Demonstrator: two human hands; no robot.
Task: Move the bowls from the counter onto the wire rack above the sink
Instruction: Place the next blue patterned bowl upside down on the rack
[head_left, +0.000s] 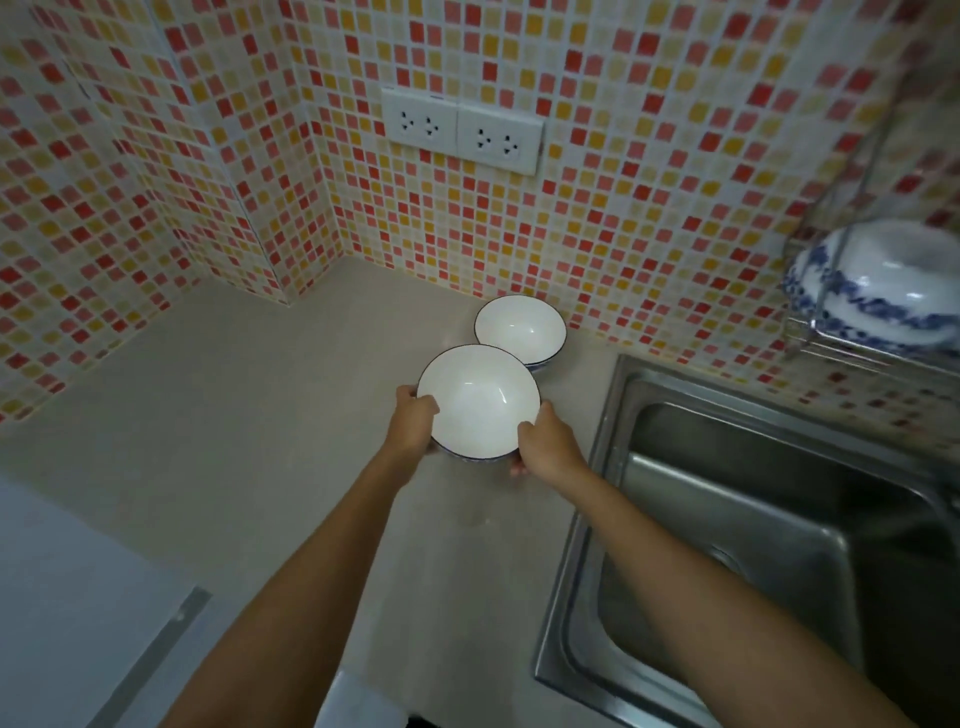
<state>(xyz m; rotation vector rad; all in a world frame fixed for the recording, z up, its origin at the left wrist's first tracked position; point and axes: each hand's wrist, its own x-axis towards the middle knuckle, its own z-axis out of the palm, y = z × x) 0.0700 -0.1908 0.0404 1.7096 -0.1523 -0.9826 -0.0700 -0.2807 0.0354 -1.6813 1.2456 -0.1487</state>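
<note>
I have both hands on the near bowl (478, 400). My left hand (415, 421) takes its left rim, thumb over the edge and fingers tucked under the side. My right hand (548, 444) takes the lower right rim the same way, thumb on the lip, fingers beneath. So each grip is closed on that bowl, one on either side. The bowl is upright, its white inside facing up, dark line round the rim. I cannot tell whether its base is touching the tabletop (234, 415) or just clear of it.

The far bowl (519, 327) sits upright on the tabletop right behind it, close to the tiled wall (649, 208). From here the near bowl's rim overlaps the far one's; whether they touch I cannot say.

To my right is the steel sink (727, 519), its edge just beside my right wrist. Above its far corner hangs the wire rack (831, 348), and a blue-patterned bowl (878, 286) is there upside down, foot ring up. The rack sits at the frame edge and is blurred, so I can make out little more of it.

Two sockets (462, 130) are on the wall above the bowls.
</note>
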